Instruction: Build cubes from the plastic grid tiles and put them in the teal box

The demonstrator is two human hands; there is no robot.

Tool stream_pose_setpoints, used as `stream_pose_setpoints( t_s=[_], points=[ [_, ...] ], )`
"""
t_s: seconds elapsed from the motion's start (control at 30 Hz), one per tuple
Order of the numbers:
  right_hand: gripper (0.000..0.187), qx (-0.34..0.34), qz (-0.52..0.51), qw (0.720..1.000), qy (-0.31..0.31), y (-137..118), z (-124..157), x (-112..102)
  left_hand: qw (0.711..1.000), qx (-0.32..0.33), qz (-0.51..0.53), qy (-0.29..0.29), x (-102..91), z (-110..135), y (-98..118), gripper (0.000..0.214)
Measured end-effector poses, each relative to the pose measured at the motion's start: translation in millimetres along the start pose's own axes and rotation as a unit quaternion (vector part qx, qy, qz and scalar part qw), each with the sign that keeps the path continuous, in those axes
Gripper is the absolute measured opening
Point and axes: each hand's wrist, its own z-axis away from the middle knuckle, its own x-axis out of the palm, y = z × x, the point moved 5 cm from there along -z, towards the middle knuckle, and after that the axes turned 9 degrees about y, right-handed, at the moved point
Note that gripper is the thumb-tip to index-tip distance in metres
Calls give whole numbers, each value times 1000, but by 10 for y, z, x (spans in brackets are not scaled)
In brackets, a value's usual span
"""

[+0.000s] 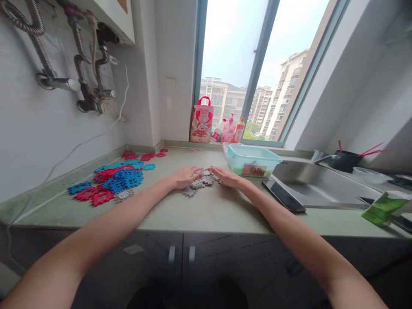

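Head view: grey pieces point(207, 180) lie between the hands point(187, 177) point(227, 176), both extended and unclenched.

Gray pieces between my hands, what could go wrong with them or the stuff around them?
The gray pieces lie in a loose jumble, so the left hand or right hand might scatter them. Another gray piece beside the red and blue pile could be overlooked. The black phone-like slab lies by the sink, near the right forearm; a bump might push it in.
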Motion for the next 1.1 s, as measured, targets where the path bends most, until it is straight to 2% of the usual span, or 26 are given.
stream_pose_setpoints(
  t_s=[0.1,0.2,0.27,0.4,0.57,0.67,0.77,0.87,0.97,1.1],
  points=[
    [58,-61,13,996,56,-212,29,-200,999,28,-4,17,-180,-4,99,73],
    [43,-76,15,997,27,-304,70,-245,998,40,10,-37,-329,41,163,62],
    [38,-72,14,997,-2,-300,91,-218,998,46,11,-53,-406,77,195,55],
    [37,-82,40,995,-36,-254,97,-131,997,42,-12,-70,-433,119,238,53],
    [32,-78,48,995,-33,-232,84,-96,994,51,-61,-78,-410,117,269,38],
    [35,-81,55,995,-25,-239,86,-97,993,59,-84,-60,-503,109,272,28],
    [36,-87,50,995,8,-275,84,-101,991,81,-102,-41,-664,115,296,39],
    [36,-81,50,994,55,-340,79,-72,991,63,-109,-50,-776,141,294,58],
    [36,-78,70,992,74,-423,81,19,991,28,-92,-91,-764,182,284,63],
    [28,-99,82,991,44,-506,99,131,991,0,-55,-123,-712,219,319,62]
  ],
)
